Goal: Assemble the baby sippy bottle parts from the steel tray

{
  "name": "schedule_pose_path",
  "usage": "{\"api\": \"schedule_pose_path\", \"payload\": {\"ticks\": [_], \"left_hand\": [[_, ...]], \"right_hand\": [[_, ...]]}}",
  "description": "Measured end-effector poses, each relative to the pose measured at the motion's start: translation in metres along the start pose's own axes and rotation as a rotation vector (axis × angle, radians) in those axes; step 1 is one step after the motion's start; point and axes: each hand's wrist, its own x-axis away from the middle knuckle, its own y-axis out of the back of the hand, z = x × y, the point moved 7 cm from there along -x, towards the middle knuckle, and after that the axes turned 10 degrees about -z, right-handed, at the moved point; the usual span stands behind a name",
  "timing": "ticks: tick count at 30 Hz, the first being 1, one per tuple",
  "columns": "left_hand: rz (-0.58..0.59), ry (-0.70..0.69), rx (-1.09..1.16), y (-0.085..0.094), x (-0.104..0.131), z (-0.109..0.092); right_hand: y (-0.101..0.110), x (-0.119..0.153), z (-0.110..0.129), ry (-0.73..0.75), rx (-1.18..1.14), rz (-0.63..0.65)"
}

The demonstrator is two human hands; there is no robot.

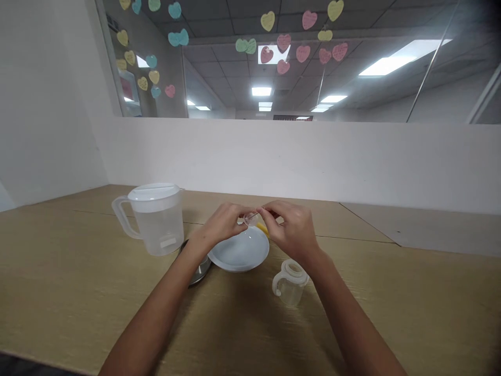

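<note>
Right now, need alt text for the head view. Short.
Two bare hands meet above a white bowl on a wooden table: the left hand and right hand pinch a small clear part with a yellow piece. A lidded clear pitcher stands left, a small handled cup near right.

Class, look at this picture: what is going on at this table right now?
A person works with both bare hands over a white bowl on a wooden table. The left hand pinches a small clear part, and the right hand holds a thin stick-like tool with a yellow piece against it; just what these are is too small to tell. A lidded clear jug stands to the left, a small clear handled cup near the right wrist, and a metal dish beside the bowl.
</note>
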Motion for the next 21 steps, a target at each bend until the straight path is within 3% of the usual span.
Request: {"api": "schedule_pose_path", "payload": {"ticks": [11, 15, 18, 21], "left_hand": [[-0.070, -0.020, -0.012, 0.007, -0.001, 0.004], [-0.077, -0.023, -0.094, 0.014, 0.000, 0.004], [-0.051, 0.031, -0.196, 0.018, 0.001, 0.015], [-0.101, 0.054, -0.147, 0.025, 0.001, 0.022]], "right_hand": [[0.031, -0.014, 0.028, 0.141, 0.109, -0.191], [0.053, -0.018, 0.044, 0.201, 0.218, -0.295], [0.078, -0.019, 0.048, 0.108, 0.246, -0.362], [0.103, -0.016, 0.043, -0.030, 0.266, -0.448]]}}
